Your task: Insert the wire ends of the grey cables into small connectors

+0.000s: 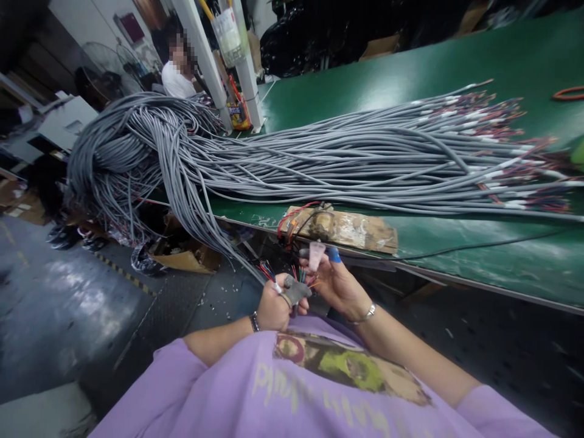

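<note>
Gripping cable ends [277, 288], the left hand [275, 304] is closed; at its three o'clock, the right hand [340, 287] (one fingertip blue) curls, its hold unclear.

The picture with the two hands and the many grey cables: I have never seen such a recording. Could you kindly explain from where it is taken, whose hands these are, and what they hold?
There is no robot here. The single picture comes from a camera worn on a person's head, looking forward and down, so the hands are the wearer's own.

On the green table lies a long bundle of grey cables, with coloured wires showing at the right end. At the near edge is a brown board.

The left hand holds a cable end, its coloured wires fanned out. The right hand is close to these wires; whether it pinches any is too small to tell. Some fingers wear coverings. Behind the table sits another person.
</note>
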`<state>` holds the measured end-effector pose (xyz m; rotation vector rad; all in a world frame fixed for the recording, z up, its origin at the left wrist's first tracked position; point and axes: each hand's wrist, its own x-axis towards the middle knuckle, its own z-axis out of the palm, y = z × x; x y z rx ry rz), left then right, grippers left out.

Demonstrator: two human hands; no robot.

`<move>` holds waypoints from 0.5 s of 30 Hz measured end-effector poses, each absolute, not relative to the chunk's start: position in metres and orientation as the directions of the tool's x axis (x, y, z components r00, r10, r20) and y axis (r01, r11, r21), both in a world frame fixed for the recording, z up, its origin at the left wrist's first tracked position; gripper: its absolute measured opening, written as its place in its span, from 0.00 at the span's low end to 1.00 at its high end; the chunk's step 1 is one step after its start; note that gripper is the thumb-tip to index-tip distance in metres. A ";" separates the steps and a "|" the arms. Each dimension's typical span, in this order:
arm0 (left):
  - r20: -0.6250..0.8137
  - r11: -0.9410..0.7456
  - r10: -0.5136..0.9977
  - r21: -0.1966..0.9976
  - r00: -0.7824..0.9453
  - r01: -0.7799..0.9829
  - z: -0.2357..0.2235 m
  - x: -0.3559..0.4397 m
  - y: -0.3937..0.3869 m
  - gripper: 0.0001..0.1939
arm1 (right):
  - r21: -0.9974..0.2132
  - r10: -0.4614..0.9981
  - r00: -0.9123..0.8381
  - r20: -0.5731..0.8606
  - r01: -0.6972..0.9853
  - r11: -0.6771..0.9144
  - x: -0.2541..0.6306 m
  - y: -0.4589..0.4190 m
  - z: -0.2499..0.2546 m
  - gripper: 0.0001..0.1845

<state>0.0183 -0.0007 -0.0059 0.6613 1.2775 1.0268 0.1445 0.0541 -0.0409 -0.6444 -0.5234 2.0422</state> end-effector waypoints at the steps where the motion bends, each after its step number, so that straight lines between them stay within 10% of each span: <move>1: -0.439 0.422 0.898 0.877 -0.022 -0.230 -0.008 0.016 -0.001 0.26 | -0.594 0.841 -0.488 -0.233 -0.613 -0.520 0.148 0.054 -0.041 0.26; 15: -0.396 0.400 0.914 0.916 0.092 -0.032 -0.009 0.009 0.000 0.23 | -0.881 0.854 -0.455 -0.253 -0.256 -0.397 0.163 0.043 -0.019 0.15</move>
